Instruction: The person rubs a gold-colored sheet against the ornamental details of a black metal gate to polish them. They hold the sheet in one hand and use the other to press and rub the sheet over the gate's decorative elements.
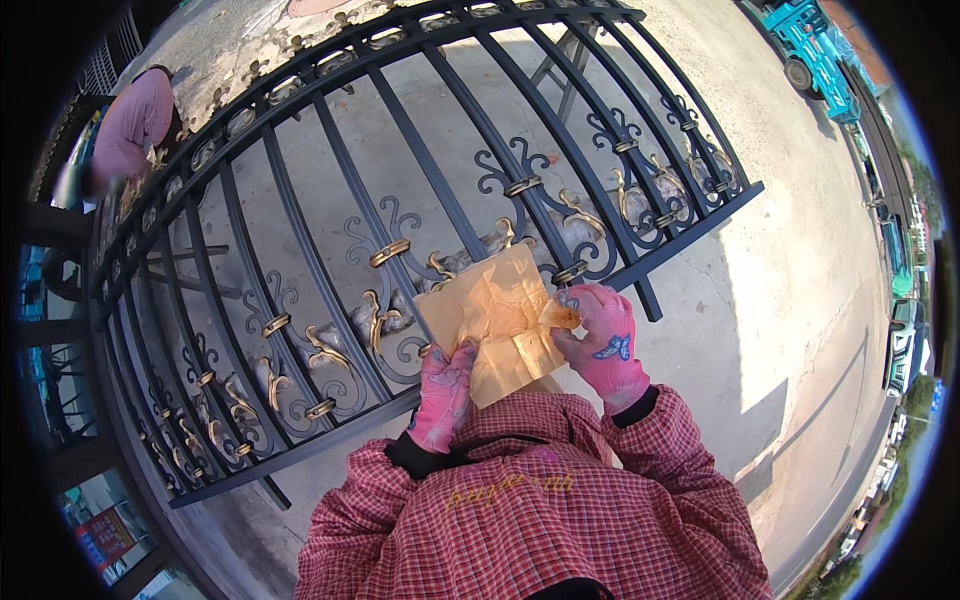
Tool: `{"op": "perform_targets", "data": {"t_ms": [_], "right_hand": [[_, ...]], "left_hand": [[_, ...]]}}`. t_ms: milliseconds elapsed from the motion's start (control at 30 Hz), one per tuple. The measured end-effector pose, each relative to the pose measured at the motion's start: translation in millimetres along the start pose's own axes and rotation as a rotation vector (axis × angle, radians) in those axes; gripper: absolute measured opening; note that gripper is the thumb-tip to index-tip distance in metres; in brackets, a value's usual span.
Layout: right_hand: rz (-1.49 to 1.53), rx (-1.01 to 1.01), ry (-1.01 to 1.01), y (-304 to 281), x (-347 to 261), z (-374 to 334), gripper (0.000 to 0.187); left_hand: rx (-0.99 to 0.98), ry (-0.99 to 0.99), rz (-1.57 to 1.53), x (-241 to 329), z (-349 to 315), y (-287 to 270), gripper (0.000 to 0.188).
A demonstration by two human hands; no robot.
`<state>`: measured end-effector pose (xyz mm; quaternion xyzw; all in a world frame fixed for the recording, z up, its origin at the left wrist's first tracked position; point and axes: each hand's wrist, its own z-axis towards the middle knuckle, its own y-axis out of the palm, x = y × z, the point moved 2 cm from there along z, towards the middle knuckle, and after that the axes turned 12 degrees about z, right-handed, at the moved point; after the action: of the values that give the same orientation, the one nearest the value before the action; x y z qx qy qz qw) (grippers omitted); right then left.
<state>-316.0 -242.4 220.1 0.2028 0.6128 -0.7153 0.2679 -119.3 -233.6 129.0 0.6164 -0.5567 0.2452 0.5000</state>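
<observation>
In front of my chest I hold a creased sheet of golden-brown paper (505,300), with fold lines across it. My left hand (446,395), in a pink glove, is closed on its lower left side, thumb on top. My right hand (606,345), in a pink glove with a blue butterfly, pinches a darker, curled brown bit at the paper's right edge. Whether that bit is a folded corner or a separate piece, I cannot tell. Just beyond the paper lies a black iron fence panel (404,140) with scrolls and gold-painted collars (390,252) and leaves.
The panel rests raised above a concrete floor (690,310), with stand legs (568,70) showing beneath. Clear plastic wrap runs along the ornament rows. Another person (135,125) in pink bends over the panel's far left end. A turquoise cart (815,55) stands at the far right.
</observation>
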Motion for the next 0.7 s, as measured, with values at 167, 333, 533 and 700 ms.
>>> {"op": "perform_targets", "data": {"t_ms": [167,333,533,700], "right_hand": [[-0.029,-0.038,0.028,3.5,2.9,2.3,0.042],[0.053,-0.095,-0.070,5.5,19.2,8.2,0.041],[0.403,0.309,0.366,-14.5,134.3,11.9,0.033],[0.267,0.247,0.396,7.8,170.8,11.9,0.037]], "left_hand": [[-0.010,-0.063,-0.037,-8.4,12.2,-1.3,0.025],[0.042,-0.018,0.033,-13.4,21.7,-3.3,0.025],[0.195,-0.066,-0.079,14.8,33.6,2.9,0.032],[0.283,-0.008,-0.005,11.6,42.9,-16.8,0.032]]}}
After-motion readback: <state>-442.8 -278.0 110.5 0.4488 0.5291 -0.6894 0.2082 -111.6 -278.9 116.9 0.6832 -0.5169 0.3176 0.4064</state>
